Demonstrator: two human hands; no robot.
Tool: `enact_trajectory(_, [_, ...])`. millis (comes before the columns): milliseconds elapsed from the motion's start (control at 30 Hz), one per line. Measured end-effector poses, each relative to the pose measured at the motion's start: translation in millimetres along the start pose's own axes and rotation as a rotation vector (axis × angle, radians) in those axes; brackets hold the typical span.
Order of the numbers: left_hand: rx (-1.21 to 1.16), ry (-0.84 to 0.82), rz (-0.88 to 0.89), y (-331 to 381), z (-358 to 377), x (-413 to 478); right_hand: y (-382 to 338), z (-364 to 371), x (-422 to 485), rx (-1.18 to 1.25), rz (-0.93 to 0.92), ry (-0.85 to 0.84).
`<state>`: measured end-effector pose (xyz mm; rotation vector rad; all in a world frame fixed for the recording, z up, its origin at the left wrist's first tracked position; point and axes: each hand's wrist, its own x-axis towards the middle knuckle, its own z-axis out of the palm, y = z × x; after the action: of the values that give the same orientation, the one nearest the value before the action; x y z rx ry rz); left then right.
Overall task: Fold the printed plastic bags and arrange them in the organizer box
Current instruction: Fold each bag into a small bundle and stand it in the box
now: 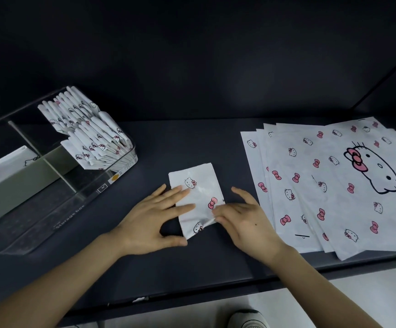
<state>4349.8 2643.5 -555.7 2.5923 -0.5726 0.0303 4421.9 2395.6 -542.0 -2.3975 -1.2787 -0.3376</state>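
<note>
A white plastic bag printed with cat faces and pink bows, folded into a small rectangle (198, 185), lies on the dark table in front of me. My left hand (154, 216) presses its left edge with straight fingers, the thumb at its lower corner. My right hand (242, 218) lies flat on its lower right edge, fingers pointing left. A clear organizer box (78, 202) stands at the left, holding a row of several folded bags (90, 136) in its far compartment. A fanned stack of flat bags (334, 185) lies at the right.
One more folded bag (5, 166) leans in the box's left compartment, next to a grey-green divider (24, 181). The table's front edge (192, 294) runs below my forearms. A dark wall rises behind. A shoe (247, 319) shows on the pale floor.
</note>
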Motion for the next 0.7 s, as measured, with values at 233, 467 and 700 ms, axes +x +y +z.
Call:
enact_trajectory(233, [-0.171, 0.084, -0.133, 13, 4, 3, -15, -15, 20, 0.271, 0.412, -0.145])
enact_trajectory(467, [-0.457, 0.212, -0.667, 29, 8, 18, -11, -27, 33, 0.870, 0.776, -0.211])
enact_trajectory(700, [-0.556, 0.431, -0.770, 41, 1, 27, -11, 0, 49, 0.561, 0.919, -0.113])
